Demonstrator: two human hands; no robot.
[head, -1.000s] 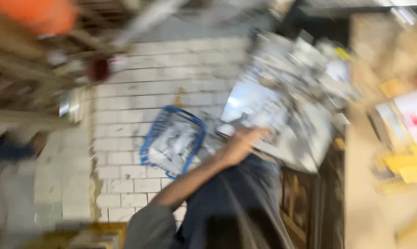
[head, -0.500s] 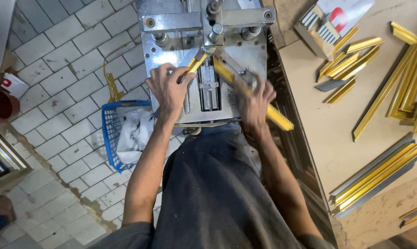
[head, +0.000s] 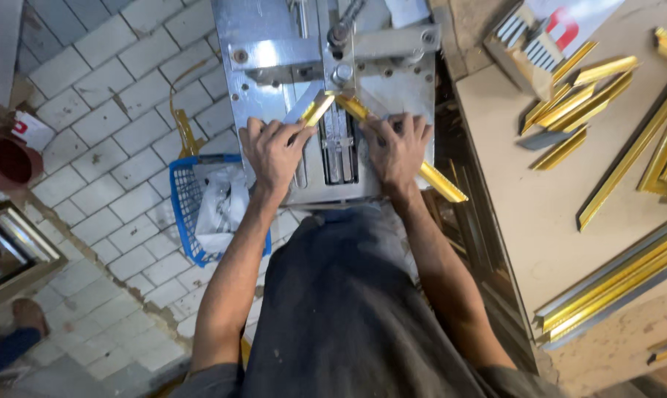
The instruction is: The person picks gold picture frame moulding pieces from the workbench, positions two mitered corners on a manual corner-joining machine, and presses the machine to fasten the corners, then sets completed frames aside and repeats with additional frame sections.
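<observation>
Left hand (head: 273,151) lies flat, fingers (head: 263,133) spread and pressed down on the short gold-coloured moulding strip (head: 317,110); nothing gripped, just pinned to the shiny steel machine plate (head: 274,66). Right hand (head: 397,151) likewise, fingers (head: 411,131) splayed over the long gold-coloured moulding strip (head: 429,169), which runs from the centre out to 4 o'clock past the plate edge. The two mitred ends meet as a corner just below the grey metal clamp head (head: 339,51), at 12 o'clock from the hands. Doing this well looks like a matter of keeping both strips flush to the fences, tips tight together, even downward pressure, fingertips clear of the clamp. At 3 o'clock a tan wooden desk (head: 525,206) carries loose gold moulding offcuts (head: 569,110) and longer gold lengths (head: 613,287). At 9 o'clock a blue plastic basket (head: 180,214) sits on the pale tiled floor (head: 105,125); another person's foot shows at 8 o'clock
</observation>
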